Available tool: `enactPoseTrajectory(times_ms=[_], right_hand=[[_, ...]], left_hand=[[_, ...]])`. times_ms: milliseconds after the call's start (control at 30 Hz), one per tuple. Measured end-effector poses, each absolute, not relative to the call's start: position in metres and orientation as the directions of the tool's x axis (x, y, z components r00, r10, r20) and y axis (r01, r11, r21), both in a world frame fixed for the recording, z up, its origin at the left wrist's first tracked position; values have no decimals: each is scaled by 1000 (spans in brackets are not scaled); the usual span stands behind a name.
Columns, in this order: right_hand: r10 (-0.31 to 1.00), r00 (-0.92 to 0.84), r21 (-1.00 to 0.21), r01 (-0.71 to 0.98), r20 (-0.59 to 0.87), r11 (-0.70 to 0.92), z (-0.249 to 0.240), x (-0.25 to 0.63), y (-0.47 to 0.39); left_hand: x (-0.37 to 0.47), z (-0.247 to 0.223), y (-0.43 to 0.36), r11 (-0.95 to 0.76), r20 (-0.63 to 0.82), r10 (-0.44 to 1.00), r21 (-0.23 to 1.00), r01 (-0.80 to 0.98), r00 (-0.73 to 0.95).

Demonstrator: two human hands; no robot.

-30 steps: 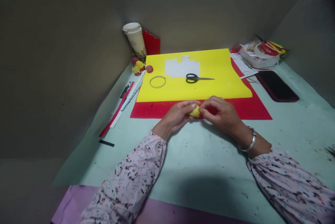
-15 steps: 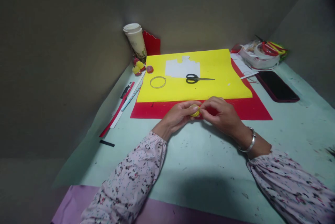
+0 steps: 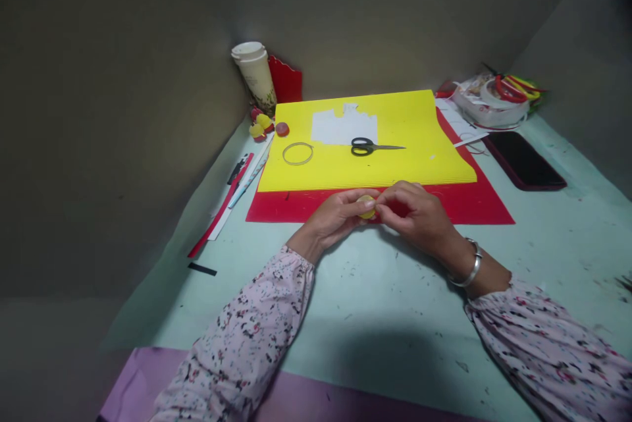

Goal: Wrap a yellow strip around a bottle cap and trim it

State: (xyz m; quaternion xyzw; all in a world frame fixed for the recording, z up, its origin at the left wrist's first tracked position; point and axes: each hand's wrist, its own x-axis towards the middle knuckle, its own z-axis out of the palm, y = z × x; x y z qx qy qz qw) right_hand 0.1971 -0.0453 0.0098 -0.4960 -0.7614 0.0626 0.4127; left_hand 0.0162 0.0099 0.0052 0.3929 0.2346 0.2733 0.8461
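Head view: small yellow piece [image 3: 367, 207] pinched between left hand [image 3: 336, 216] and right hand [image 3: 417, 214] fingertips.

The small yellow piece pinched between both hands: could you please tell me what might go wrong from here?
1. The yellow piece is held only at the fingertips of the left hand and right hand, so it might slip out or get crushed.
2. The hands work over the red sheet at the edge of the yellow sheets; a nudge could shift the stack and the scissors on it.

Premises: a craft corner. A pale green work table [image 3: 395, 316] carries stacked yellow and red foam sheets [image 3: 395, 168], black-handled scissors [image 3: 368, 147] and clear tape rolls [image 3: 494, 96].
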Motion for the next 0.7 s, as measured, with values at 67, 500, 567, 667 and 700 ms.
enactPoseTrajectory(times_ms=[67, 500, 567, 667, 700], right_hand=[[813, -161, -516, 699, 560, 494, 10, 197, -46], [853, -132, -665, 571, 504, 482, 10, 200, -49], [865, -135, -692, 546, 483, 472, 10, 200, -49], [874, -129, -715, 526, 469, 461, 9, 201, -49], [874, -127, -717, 523, 469, 461, 9, 202, -48]], left_hand=[[16, 5, 10, 542, -184, 647, 793, -277, 740], [15, 3, 11, 583, -192, 608, 767, -269, 771], [14, 4, 12, 596, -198, 594, 759, -262, 780], [14, 4, 12, 609, -205, 585, 750, -258, 785], [14, 3, 12, 612, -207, 584, 747, -259, 785]])
